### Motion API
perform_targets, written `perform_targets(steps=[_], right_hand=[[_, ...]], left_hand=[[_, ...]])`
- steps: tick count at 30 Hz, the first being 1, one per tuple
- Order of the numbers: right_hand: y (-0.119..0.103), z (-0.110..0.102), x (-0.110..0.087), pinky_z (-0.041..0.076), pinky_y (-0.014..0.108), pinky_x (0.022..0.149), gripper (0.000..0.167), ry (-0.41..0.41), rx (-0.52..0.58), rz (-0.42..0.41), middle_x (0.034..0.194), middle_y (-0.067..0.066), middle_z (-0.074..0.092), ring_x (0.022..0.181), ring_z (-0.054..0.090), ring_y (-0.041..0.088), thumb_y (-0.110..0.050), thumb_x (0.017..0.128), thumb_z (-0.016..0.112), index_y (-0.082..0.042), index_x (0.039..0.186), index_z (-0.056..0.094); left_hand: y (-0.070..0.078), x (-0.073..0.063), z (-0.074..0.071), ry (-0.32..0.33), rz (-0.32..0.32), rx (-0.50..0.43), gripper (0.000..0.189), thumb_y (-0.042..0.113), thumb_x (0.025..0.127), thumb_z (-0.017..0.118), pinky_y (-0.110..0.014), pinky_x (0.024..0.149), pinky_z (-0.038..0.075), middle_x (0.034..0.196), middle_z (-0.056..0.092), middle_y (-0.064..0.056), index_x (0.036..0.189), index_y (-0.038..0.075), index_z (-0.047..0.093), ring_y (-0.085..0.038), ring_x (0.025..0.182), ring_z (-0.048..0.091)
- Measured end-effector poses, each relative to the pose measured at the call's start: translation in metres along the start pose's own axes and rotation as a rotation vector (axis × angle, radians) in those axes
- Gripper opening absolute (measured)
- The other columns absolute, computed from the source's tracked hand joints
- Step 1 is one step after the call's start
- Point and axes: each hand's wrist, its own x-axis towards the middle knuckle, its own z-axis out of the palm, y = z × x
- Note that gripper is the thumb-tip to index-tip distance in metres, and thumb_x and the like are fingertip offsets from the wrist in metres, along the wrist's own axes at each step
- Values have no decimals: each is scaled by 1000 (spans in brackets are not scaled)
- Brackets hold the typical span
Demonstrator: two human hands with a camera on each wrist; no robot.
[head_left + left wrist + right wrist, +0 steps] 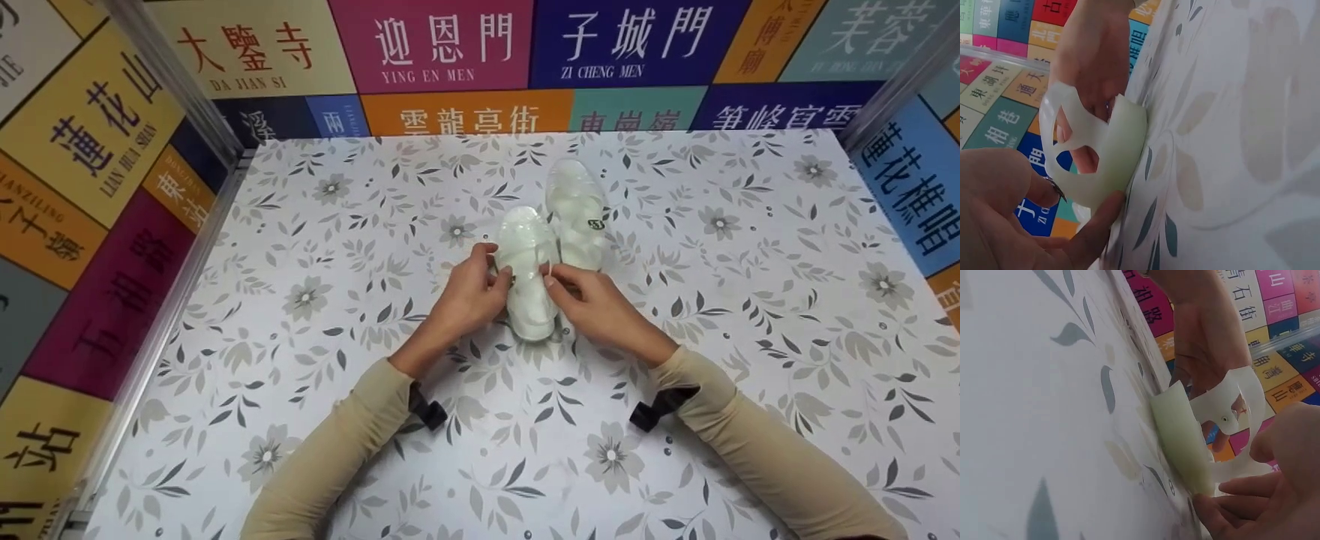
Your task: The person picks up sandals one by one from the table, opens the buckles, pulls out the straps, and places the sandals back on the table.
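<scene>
A pale, translucent greenish-white sandal (531,304) sits on the table with its heel end towards me. My left hand (474,291) holds its left side, thumb near the strap and index finger lower along the edge. From the opposite side my right hand (600,306) grips it, thumb and fingers at the strap and sole edge. In the right wrist view the sandal's cut-out strap (1227,405) rises above its thick sole (1182,439). A matching sandal (574,199) with a small dark mark on its strap lies just behind, to the right.
White paper or cloth printed with grey flowers and leaves covers the table (315,225). Colourful panels with Chinese lettering (450,45) stand behind and at both sides. Metal rails (187,97) run along the corners. Dark wrist cameras (429,414) are strapped to both wrists.
</scene>
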Motion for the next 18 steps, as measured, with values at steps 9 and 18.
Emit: perform_targets(steps=[9, 18], right_hand=[[1, 13, -2, 56, 43, 113, 39, 91, 152, -15, 146, 16, 70, 135, 69, 30, -23, 113, 59, -3, 146, 65], [-6, 22, 4, 56, 33, 112, 37, 190, 226, -71, 152, 14, 65, 139, 66, 29, -15, 111, 61, -2, 145, 64]], left_hand=[[2, 0, 1, 7, 27, -26, 49, 19, 108, 60, -31, 71, 54, 102, 71, -16, 150, -4, 50, -18, 82, 65], [1, 6, -8, 68, 36, -170, 46, 15, 107, 62, -32, 81, 62, 150, 61, -25, 150, 1, 52, -24, 99, 76]])
